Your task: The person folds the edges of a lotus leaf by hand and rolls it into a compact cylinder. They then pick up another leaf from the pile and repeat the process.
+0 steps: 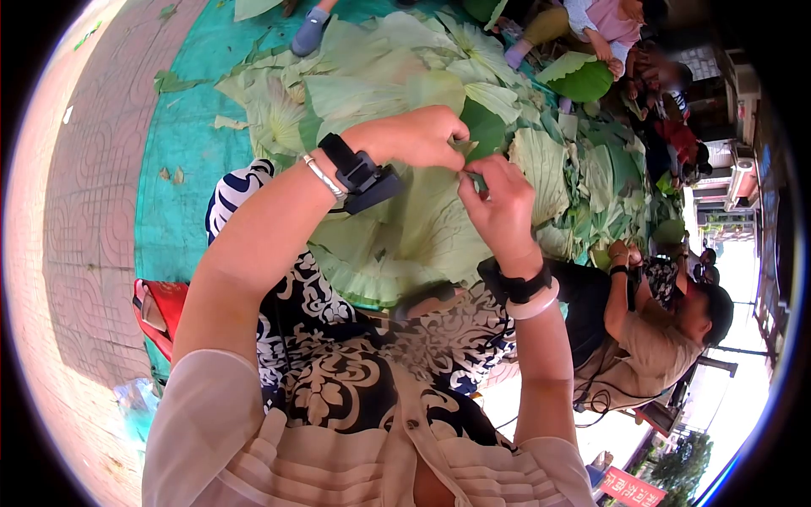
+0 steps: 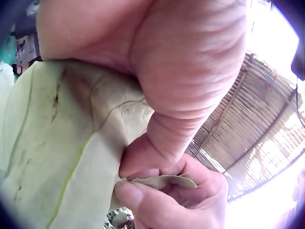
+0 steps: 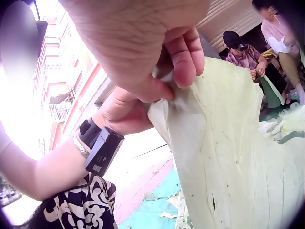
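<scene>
Left hand (image 1: 414,139), right hand (image 1: 504,203): both grips closed to a pinch on the large pale leaf (image 3: 228,148), hands just beside each other.

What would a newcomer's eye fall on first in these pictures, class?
Probably the heap of green leaves, spread on a teal sheet before the camera wearer. Next, the left hand and right hand, close together mid-picture in the head view, pinching a pale leaf. Then the boldly patterned clothing below them.
</scene>
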The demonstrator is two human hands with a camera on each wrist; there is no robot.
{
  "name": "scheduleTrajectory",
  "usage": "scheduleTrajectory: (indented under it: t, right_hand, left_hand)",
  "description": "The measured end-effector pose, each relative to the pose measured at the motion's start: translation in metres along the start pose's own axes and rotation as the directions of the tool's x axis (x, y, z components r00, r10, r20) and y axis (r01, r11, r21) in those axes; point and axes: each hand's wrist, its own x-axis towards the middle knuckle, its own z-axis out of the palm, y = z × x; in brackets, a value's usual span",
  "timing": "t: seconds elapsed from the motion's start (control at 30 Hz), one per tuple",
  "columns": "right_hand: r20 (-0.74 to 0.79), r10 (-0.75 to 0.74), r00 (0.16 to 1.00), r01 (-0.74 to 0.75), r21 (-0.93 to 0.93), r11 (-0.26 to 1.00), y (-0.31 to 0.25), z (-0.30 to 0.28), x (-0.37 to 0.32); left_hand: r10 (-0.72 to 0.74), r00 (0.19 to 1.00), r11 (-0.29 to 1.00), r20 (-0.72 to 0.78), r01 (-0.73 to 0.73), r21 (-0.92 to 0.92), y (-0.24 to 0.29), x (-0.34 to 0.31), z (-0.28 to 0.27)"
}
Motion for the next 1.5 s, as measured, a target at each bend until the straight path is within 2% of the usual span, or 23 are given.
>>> scheduleTrajectory:
  t: [0.27,0.37,0.5,0.6,0.77,0.87,1.1,1.2,1.5]
  right_hand:
    - [-0.032,-0.132,0.991,0.129,-0.082,0.988,-0.006,-0.005,0.002]
    - [0.002,-0.014,1.000,0.014,-0.022,1.000,-0.001,-0.002,-0.003]
    - [0.001,0.011,1.000,-0.011,0.013,1.000,0.003,-0.001,-0.004]
    - [0.025,0.048,0.999,-0.049,0.017,0.999,0.005,0.001,-0.005]
    - [0.147,0.174,0.974,-0.183,0.053,0.982,0.002,-0.005,-0.001]
    - [0.205,0.180,0.962,-0.194,0.050,0.980,0.004,-0.008,0.002]
    - [0.206,0.177,0.962,-0.196,0.075,0.978,0.006,-0.005,-0.002]
    - [0.198,0.176,0.964,-0.197,0.090,0.976,0.006,-0.005,-0.003]
    - [0.147,0.126,0.981,-0.141,0.094,0.986,0.003,-0.006,-0.004]
  left_hand:
    - [-0.062,0.998,0.992,-0.026,0.059,-0.109,-0.002,-0.001,0.002]
    - [-0.054,0.998,0.998,0.013,0.054,-0.042,-0.001,0.001,-0.001]
    - [0.060,0.998,0.995,-0.030,-0.057,0.078,-0.007,-0.002,0.000]
    - [0.042,0.999,0.979,0.006,-0.042,0.201,-0.010,0.000,0.001]
    - [0.006,1.000,0.984,0.027,-0.011,0.176,-0.012,0.003,0.003]
    - [0.005,1.000,0.980,0.018,-0.009,0.197,-0.014,0.003,0.006]
    - [0.043,0.998,0.986,0.045,-0.049,0.160,-0.011,0.002,0.006]
    - [-0.019,0.998,0.985,0.068,0.007,0.170,-0.007,0.002,0.004]
    - [-0.037,0.995,0.995,0.089,0.028,0.099,-0.002,0.000,0.002]
